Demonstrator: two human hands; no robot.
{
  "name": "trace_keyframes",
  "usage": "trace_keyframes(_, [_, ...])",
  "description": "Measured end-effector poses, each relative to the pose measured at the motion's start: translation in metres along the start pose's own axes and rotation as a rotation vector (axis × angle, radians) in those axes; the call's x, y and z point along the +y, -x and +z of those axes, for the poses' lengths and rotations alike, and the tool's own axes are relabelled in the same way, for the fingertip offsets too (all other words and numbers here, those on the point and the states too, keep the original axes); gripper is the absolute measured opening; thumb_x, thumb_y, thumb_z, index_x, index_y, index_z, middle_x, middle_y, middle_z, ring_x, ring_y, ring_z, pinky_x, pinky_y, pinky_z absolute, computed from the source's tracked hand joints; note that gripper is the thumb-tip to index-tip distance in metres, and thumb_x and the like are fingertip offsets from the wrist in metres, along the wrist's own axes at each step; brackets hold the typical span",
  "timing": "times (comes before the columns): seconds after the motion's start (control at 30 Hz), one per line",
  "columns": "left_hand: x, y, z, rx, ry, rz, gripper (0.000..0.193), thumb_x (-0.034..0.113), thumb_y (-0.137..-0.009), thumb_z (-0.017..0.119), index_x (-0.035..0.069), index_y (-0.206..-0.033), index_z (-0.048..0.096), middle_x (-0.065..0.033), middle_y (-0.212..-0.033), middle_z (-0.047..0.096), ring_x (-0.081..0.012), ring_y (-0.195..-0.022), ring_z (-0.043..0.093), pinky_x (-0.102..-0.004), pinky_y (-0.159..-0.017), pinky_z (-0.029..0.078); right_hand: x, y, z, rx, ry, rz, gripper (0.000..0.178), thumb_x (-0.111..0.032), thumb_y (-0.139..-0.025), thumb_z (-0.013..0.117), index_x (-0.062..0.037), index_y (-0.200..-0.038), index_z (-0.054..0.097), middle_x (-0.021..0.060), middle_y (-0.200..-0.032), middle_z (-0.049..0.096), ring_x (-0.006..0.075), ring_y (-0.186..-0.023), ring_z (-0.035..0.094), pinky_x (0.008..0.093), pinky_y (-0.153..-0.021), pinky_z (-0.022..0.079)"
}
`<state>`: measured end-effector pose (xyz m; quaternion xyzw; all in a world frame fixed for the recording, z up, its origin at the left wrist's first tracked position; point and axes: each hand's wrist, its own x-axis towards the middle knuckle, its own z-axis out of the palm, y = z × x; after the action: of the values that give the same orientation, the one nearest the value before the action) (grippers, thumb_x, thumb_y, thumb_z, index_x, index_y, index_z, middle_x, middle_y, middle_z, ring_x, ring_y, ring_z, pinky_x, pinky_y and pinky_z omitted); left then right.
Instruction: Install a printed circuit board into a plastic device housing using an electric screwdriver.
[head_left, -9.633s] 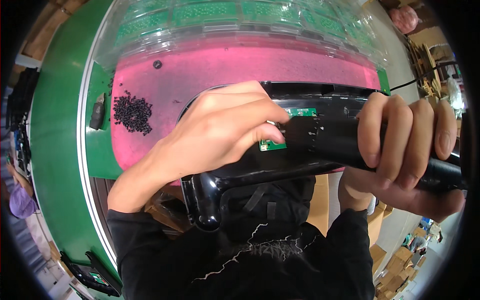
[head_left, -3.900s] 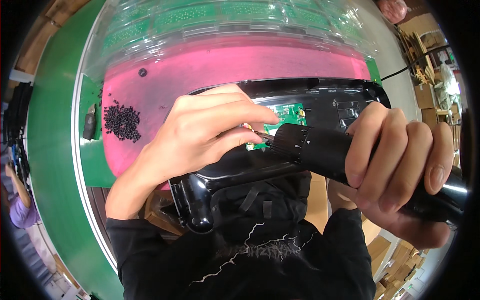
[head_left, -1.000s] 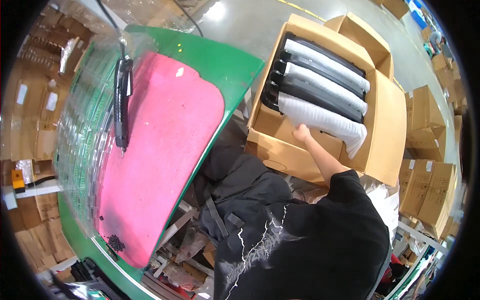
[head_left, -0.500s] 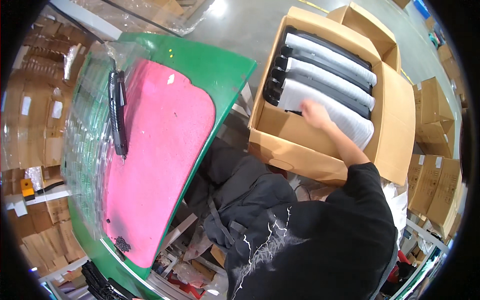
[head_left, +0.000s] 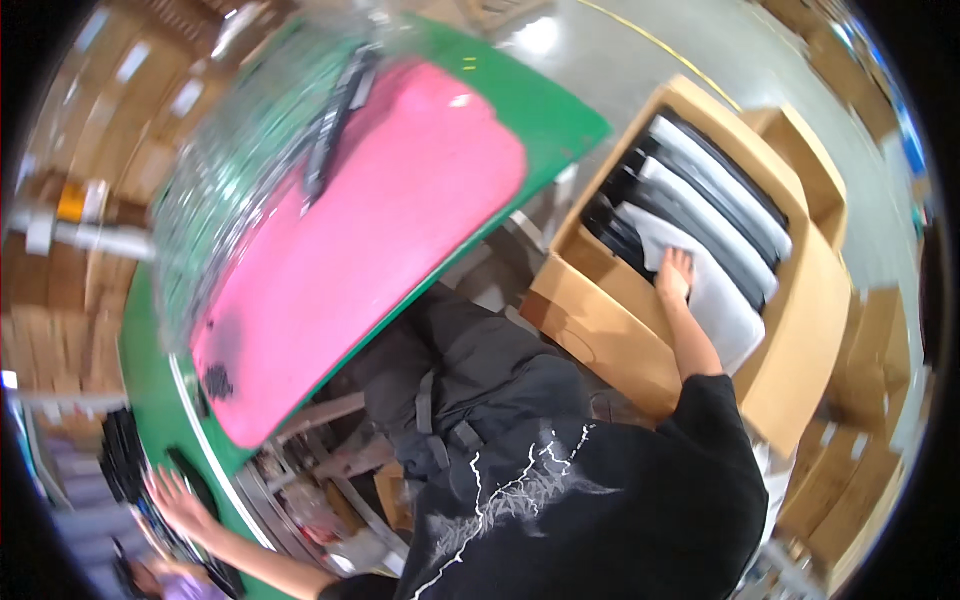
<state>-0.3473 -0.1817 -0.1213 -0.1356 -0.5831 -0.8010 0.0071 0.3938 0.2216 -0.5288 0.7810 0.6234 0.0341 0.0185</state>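
My right hand [head_left: 675,276] rests inside an open cardboard box [head_left: 625,318], its fingers stretched out on a white foam sheet [head_left: 708,290]. Behind that sheet stand several long black plastic parts [head_left: 700,205] in a row, with pale sheets between them. At the lower left, my left hand [head_left: 180,503] is spread above the green table's edge, holding nothing. Closest to it are a stack of black ribbed parts [head_left: 122,455] and a long black piece [head_left: 192,478]. Whether the right fingertips pinch the sheet is hard to see.
A pink mat [head_left: 370,230] covers much of the green table [head_left: 555,118]. Over it hangs a black power screwdriver [head_left: 325,150], beside crumpled clear plastic [head_left: 235,180]. Small dark screws [head_left: 217,381] lie on the mat. Another person [head_left: 180,578] shows at lower left. Cartons [head_left: 865,350] stand right.
My left hand has come into view at the lower left. My right hand has opened from a closed shape, and the white sheet beneath it has shifted. The whole view has turned.
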Motion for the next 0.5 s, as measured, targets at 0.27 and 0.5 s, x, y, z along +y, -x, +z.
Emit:
trace_keyframes(0.27, [-0.016, 0.005, 0.031, -0.365, -0.254, 0.098, 0.041, 0.013, -0.098, 0.054, 0.005, -0.137, 0.045, -0.0085, -0.133, 0.048, -0.0194, -0.117, 0.050, -0.0336, -0.092, 0.041, 0.012, 0.036, -0.034, 0.307, -0.305, -0.396, 0.068, 0.020, -0.065, 0.053, -0.0076, -0.127, 0.055, 0.0207, -0.150, 0.030, 0.0448, -0.133, 0.036, 0.0489, -0.106, 0.040])
trace_keyframes(0.5, [-0.034, -0.009, 0.105, -0.514, -0.213, 0.052, 0.032, 0.010, -0.097, 0.053, 0.000, -0.128, 0.052, -0.0090, -0.126, 0.053, -0.0189, -0.110, 0.055, -0.0299, -0.085, 0.047, 0.073, 0.017, -0.164, 0.750, -0.268, -0.407, 0.044, 0.001, -0.094, 0.047, 0.0035, -0.138, 0.044, 0.0239, -0.141, 0.045, 0.0384, -0.131, 0.043, 0.0445, -0.109, 0.034])
